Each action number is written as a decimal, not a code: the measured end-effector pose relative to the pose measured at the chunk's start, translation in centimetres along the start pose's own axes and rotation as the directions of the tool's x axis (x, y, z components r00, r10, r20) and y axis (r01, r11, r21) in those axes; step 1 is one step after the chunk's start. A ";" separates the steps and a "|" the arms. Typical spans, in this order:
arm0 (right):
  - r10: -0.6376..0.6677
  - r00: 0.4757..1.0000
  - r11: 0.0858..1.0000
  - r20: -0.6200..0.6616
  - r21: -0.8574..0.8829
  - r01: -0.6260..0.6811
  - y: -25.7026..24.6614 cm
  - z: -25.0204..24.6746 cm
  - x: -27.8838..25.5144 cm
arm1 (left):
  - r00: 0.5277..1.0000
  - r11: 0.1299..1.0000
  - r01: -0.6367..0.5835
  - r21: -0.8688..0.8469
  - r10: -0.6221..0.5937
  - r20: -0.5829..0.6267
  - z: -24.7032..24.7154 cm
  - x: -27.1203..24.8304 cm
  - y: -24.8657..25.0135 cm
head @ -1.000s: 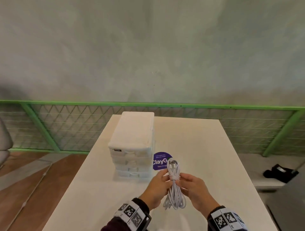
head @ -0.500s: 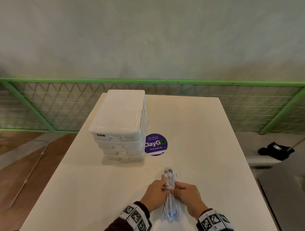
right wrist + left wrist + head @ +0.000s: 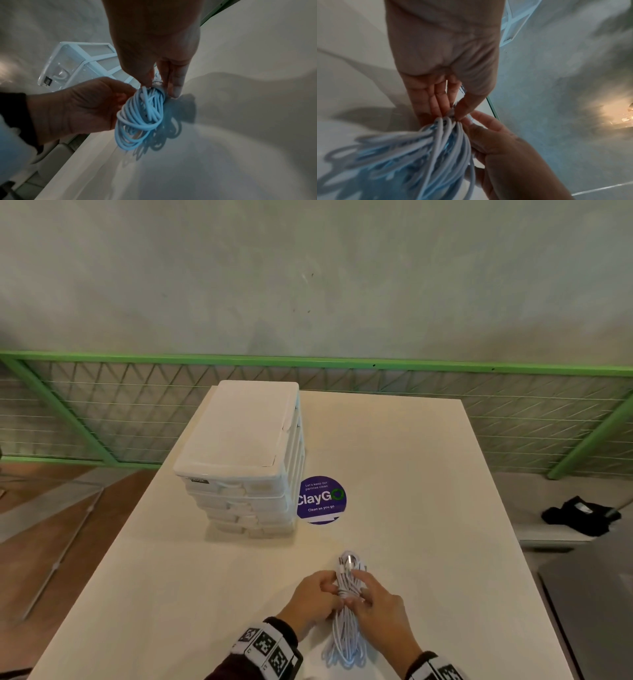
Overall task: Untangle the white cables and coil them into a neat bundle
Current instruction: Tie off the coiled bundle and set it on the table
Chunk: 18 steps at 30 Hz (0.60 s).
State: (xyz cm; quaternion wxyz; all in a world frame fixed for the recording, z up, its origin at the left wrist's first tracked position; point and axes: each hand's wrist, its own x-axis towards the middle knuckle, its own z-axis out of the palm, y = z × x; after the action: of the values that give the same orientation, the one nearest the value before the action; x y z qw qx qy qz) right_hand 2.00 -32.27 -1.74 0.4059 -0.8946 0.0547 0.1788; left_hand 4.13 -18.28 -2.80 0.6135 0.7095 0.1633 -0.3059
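Note:
The white cable bundle [image 3: 346, 625] is coiled into long loops with a few turns wound round its waist, and the plug ends [image 3: 347, 561] stick out at the far end. It sits low over the white table [image 3: 428, 508] near the front edge. My left hand [image 3: 329, 590] pinches the wrapped waist from the left, and my right hand [image 3: 356, 594] pinches it from the right. The left wrist view has the left fingers [image 3: 440, 106] and thumb closing on the cable [image 3: 440, 146]. Seen from the right wrist, the loops [image 3: 142, 116] hang below the right fingers [image 3: 175, 88], casting shadows on the table.
A white plastic drawer unit [image 3: 246, 460] stands on the table's left middle, with a round purple ClayGo sticker [image 3: 322, 499] beside it. A green mesh railing [image 3: 376, 364] runs behind the table. Black items [image 3: 579, 515] lie on a ledge at the right.
Both hands have lowered the bundle toward the table's front edge and turned it from upright to flatter. The grip on its waist stays the same.

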 end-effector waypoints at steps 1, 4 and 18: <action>-0.028 0.999 0.998 0.026 -0.052 0.029 0.0 0.0 0.0 | 1.000 1.000 0.009 -0.014 -0.009 0.007 0.2 -0.1 0.2; -0.099 0.991 0.983 0.092 -0.143 0.112 -0.4 -0.2 -0.1 | 0.993 0.989 0.110 -0.101 -0.114 -0.037 0.7 0.2 1.1; 0.135 0.990 0.976 -0.033 0.177 -0.127 -0.5 -1.0 2.0 | 0.986 0.971 0.136 -0.199 -0.152 -0.067 1.6 1.7 3.4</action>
State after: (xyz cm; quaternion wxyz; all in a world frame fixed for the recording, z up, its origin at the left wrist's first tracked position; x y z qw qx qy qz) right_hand 4.26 -32.59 -1.48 0.4686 -0.8538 0.1382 0.1796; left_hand 7.15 -20.79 -1.33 0.6486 0.6446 0.2683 -0.3030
